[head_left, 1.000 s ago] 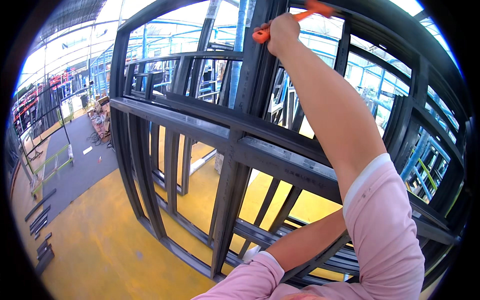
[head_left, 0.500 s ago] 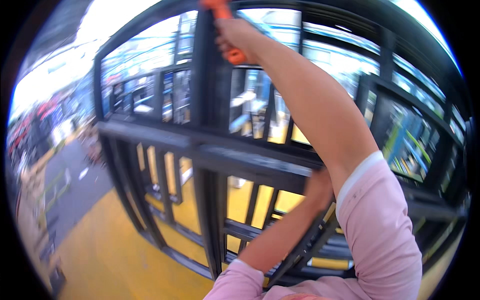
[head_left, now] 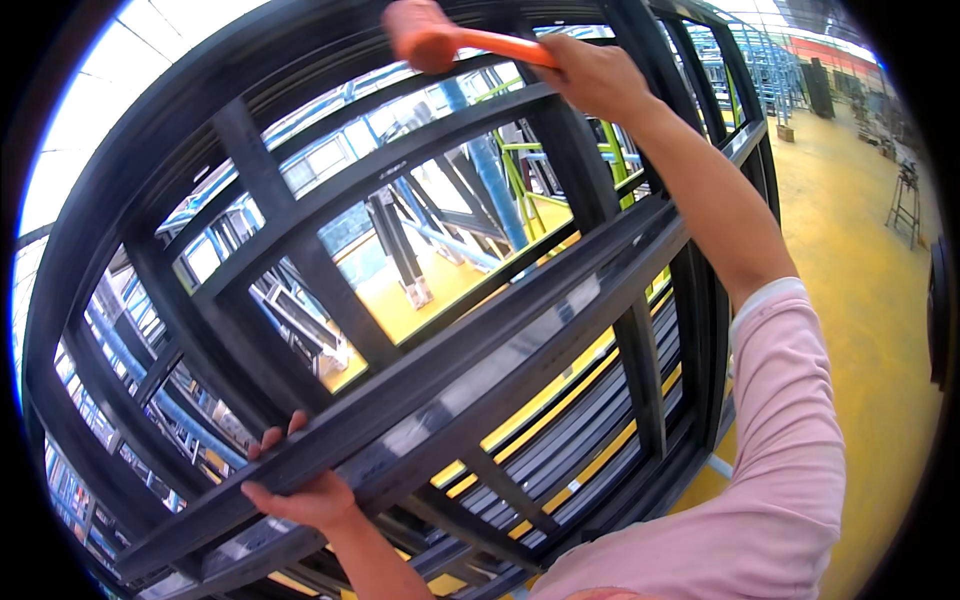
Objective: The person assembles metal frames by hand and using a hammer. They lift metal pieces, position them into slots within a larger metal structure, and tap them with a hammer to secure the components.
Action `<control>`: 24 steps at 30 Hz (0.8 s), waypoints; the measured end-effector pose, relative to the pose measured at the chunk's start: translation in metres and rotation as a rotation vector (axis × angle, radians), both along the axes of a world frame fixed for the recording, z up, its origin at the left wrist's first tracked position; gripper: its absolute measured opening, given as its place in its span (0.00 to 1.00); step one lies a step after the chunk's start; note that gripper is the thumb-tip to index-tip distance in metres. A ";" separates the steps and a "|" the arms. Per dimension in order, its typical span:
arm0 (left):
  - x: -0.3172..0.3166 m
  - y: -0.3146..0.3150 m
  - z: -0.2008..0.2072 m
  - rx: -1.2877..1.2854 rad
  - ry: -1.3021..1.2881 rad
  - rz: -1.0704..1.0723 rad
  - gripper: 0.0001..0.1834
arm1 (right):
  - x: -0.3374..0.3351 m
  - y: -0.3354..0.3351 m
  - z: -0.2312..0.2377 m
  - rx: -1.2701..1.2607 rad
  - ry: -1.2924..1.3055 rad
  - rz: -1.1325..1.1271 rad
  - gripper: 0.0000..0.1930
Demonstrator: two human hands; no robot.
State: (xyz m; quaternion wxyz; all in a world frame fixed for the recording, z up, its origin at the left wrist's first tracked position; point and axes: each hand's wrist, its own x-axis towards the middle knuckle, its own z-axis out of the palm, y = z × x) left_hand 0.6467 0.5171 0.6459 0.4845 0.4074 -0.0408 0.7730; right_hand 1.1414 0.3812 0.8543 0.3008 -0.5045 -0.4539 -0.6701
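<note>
Right grip clamps an orange mallet by the handle; my left grip clasps a dark crossbar.

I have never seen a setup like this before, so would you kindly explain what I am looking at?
There is no machine here: these are a person's two bare hands, seen from a wide fisheye camera worn on the head, so straight edges look bent. The right hand holds an orange hammer by its handle. The left hand is around a dark rail of a large barred frame. To the right is yellow floor, with a dark stand farther off.
</note>
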 end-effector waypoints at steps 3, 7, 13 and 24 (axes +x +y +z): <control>0.008 0.001 -0.010 -0.021 0.004 -0.040 0.30 | 0.116 -0.039 -0.007 -0.032 0.097 -0.183 0.14; 0.010 -0.010 -0.011 -0.045 0.036 0.094 0.30 | 0.192 -0.036 -0.008 -0.058 0.273 -0.262 0.12; 0.003 0.000 -0.011 -0.122 0.039 0.272 0.31 | 0.302 -0.038 0.009 -0.113 0.625 -0.414 0.12; 0.040 -0.007 0.014 -0.195 -0.002 0.307 0.35 | 0.336 -0.073 -0.009 -0.070 0.822 -0.511 0.13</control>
